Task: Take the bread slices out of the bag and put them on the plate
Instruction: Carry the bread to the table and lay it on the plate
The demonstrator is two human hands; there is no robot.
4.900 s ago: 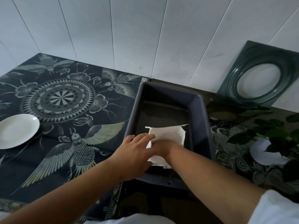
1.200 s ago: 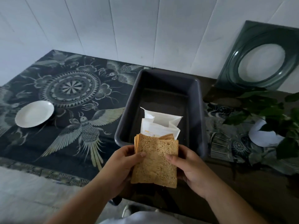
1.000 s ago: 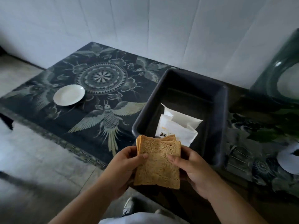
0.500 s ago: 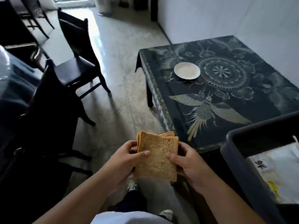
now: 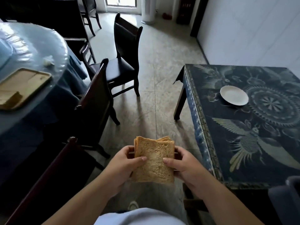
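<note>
Out of the bag already — stack of brown bread slices [image 5: 154, 161] clamped between left hand [image 5: 125, 166] and right hand [image 5: 183, 166], lower centre; round white plate [image 5: 234, 95] at right on the patterned dark surface [image 5: 243, 143] — bare, still to fill.

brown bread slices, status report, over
Left hand and right hand both grip brown bread slices. Round white plate bare, off right. Nothing between.

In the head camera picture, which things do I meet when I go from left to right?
wooden tray → dark chair → left hand → bread slices → right hand → white plate
</note>
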